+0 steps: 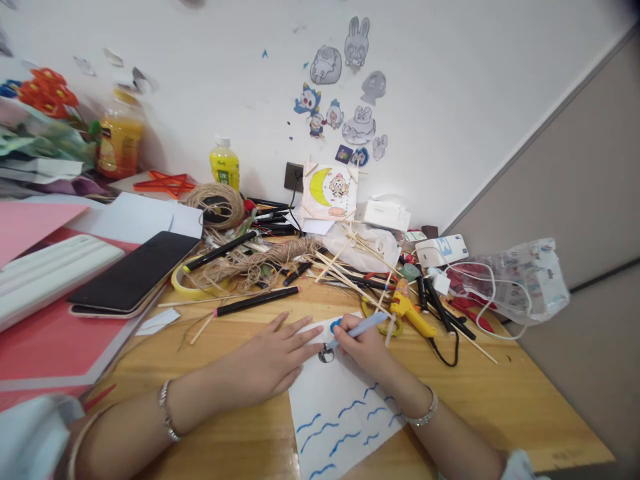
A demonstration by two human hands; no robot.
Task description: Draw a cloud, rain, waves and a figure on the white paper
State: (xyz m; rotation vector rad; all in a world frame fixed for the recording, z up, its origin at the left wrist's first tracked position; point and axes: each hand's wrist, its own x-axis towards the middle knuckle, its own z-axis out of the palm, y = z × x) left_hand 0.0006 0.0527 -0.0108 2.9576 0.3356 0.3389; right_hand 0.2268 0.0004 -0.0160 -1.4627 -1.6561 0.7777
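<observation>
A white sheet of paper point(320, 393) lies on the wooden table, with blue wavy lines drawn over its lower part. Near its top is a small black-and-white drawing point(327, 355) with a blue patch above it, partly covered by my fingers. My right hand point(364, 347) grips a light blue marker point(367, 325), its tip down by the drawing. Fingers stretched out, my left hand point(283, 353) rests flat across the paper's upper left edge, its fingertips close to the marker tip.
A yellow glue gun point(411, 310) lies right of the paper, beside thin wooden sticks point(345, 270). Black markers point(257, 301) and twine point(220, 203) are behind. At left are a dark tablet point(135, 273) and a white case point(60, 273); bottles point(225, 162) stand by the wall.
</observation>
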